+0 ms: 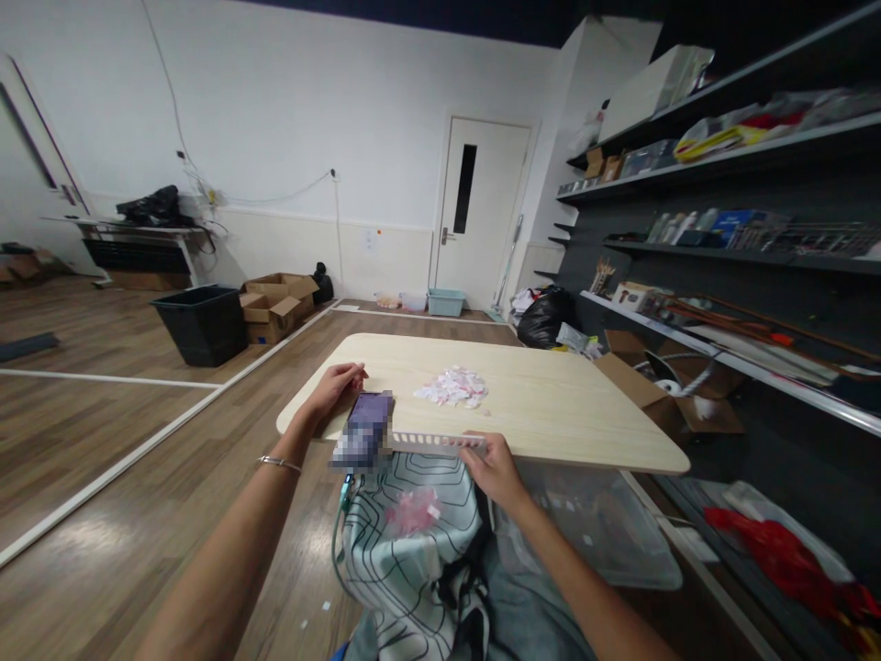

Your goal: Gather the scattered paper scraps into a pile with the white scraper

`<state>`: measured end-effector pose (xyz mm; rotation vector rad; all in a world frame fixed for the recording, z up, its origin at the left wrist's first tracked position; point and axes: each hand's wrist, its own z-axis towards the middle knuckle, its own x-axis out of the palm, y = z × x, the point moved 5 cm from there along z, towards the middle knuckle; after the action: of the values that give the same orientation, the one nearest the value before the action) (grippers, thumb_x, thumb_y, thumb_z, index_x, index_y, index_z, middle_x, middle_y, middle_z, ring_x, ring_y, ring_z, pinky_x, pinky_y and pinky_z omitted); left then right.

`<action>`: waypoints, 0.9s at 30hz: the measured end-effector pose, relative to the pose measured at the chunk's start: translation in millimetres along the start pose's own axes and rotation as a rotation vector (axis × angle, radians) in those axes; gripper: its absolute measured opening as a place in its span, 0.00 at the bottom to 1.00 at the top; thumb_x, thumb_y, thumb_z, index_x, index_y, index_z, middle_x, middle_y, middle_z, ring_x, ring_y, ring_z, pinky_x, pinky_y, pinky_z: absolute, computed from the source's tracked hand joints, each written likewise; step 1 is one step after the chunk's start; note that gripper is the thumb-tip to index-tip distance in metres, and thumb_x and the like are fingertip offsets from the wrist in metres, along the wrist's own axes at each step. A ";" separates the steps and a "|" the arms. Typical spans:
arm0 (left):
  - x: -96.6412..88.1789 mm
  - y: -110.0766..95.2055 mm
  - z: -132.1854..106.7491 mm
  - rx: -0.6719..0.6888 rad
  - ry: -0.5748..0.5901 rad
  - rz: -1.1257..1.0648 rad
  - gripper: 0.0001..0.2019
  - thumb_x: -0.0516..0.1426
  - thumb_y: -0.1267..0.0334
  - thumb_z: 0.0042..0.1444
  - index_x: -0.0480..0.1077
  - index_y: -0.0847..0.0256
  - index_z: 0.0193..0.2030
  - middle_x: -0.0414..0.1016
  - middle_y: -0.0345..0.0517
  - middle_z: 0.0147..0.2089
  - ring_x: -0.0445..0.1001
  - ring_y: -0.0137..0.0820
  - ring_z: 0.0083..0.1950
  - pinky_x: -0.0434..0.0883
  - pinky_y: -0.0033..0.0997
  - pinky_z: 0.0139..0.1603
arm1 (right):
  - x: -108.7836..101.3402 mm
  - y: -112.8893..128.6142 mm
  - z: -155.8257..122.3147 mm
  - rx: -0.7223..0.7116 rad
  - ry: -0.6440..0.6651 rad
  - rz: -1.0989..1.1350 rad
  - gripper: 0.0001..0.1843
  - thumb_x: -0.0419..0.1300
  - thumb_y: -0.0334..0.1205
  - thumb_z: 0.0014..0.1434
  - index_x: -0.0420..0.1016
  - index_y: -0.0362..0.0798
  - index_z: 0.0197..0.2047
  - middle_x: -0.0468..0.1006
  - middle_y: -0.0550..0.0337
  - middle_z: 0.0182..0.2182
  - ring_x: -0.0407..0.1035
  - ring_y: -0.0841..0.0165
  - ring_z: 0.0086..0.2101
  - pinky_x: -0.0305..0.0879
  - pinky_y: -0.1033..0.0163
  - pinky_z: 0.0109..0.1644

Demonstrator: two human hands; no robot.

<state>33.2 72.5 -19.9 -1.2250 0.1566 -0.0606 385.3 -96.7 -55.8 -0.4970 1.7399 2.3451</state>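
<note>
My right hand (496,470) grips the right end of a long white strip with a row of holes (427,442) at the table's near edge. My left hand (336,389) rests at the left side of the pale wooden table (571,395), fingers curled together; anything between them is too small to make out. Just right of that wrist is a phone (375,408), partly blurred out, with a cable at its lower end. A pile of small white and pink pieces (454,386) lies on the table. More pink pieces (414,510) lie on the patterned cloth (385,560) over my lap.
A clear plastic bin (592,523) sits under the table's right side. An open cardboard box (640,386) and dark shelves (688,248) stand to the right. A black bin (199,326) and cardboard boxes (275,308) are on the floor at left.
</note>
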 end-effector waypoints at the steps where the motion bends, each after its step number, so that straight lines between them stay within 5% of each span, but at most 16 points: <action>1: -0.2 -0.8 -0.3 -0.004 -0.004 0.001 0.40 0.77 0.17 0.49 0.82 0.58 0.32 0.74 0.43 0.27 0.69 0.33 0.29 0.64 0.33 0.31 | 2.7 1.2 -3.1 -0.006 0.008 -0.012 0.24 0.76 0.55 0.81 0.87 0.48 0.69 0.89 0.51 0.64 0.87 0.54 0.56 0.90 0.46 0.59; 21: 1.3 -9.9 -3.3 -0.021 -0.036 0.018 0.38 0.78 0.20 0.48 0.82 0.58 0.30 0.74 0.43 0.26 0.68 0.33 0.28 0.64 0.34 0.33 | 9.5 -9.3 -13.4 0.035 0.030 -0.141 0.24 0.76 0.56 0.81 0.87 0.48 0.69 0.89 0.51 0.65 0.87 0.52 0.58 0.90 0.43 0.62; 27: -2.6 -23.1 -6.0 0.035 -0.164 0.039 0.40 0.75 0.16 0.46 0.75 0.55 0.27 0.77 0.47 0.29 0.70 0.36 0.32 0.66 0.35 0.35 | 8.1 -0.6 -23.8 0.026 0.021 -0.152 0.23 0.76 0.56 0.82 0.88 0.48 0.68 0.89 0.51 0.63 0.87 0.53 0.56 0.90 0.45 0.61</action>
<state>30.6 59.4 0.1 -1.1860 0.0361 0.0703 381.8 -119.6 -65.5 -0.6287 1.6761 2.2175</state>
